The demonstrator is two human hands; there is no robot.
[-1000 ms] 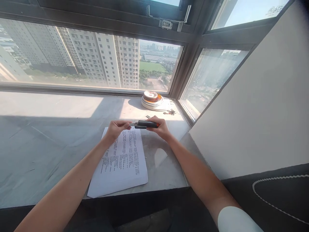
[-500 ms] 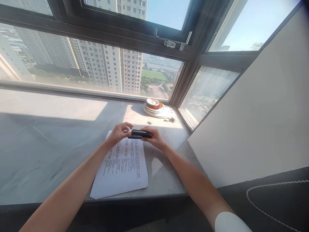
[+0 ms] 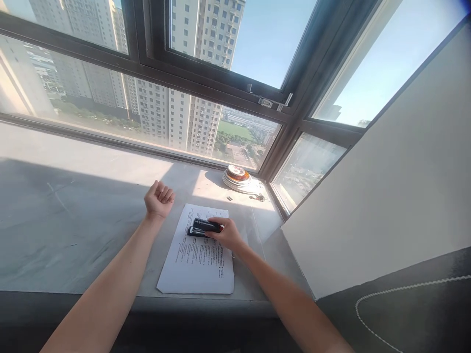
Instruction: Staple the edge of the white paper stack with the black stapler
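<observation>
My right hand (image 3: pixel 228 235) is closed around the back end of a black stapler (image 3: pixel 206 225). The stapler's two arms are spread apart at the left end, and a bit of red shows by my fingers. Below it lies printed paper (image 3: pixel 195 274), partly covered by the stapler and hand. To the left, off the paper, my left hand (image 3: pixel 159 198) is raised with its fingers curled into a fist; whatever it may hold is hidden.
Stacked coils or rolls (image 3: pixel 237 179) sit in the window corner, with small dark pieces (image 3: pixel 229 198) and a little tangled item (image 3: pixel 258 197) nearby. A white wall (image 3: pixel 368 196) borders the grey sill (image 3: pixel 55 235) on the right. A beaded cord (image 3: pixel 368 294) hangs lower right.
My left hand has left the stapler, moved leftward and curled up. The stapler has come lower over the paper in my right hand, its arms now apart. The camera view has tilted.
</observation>
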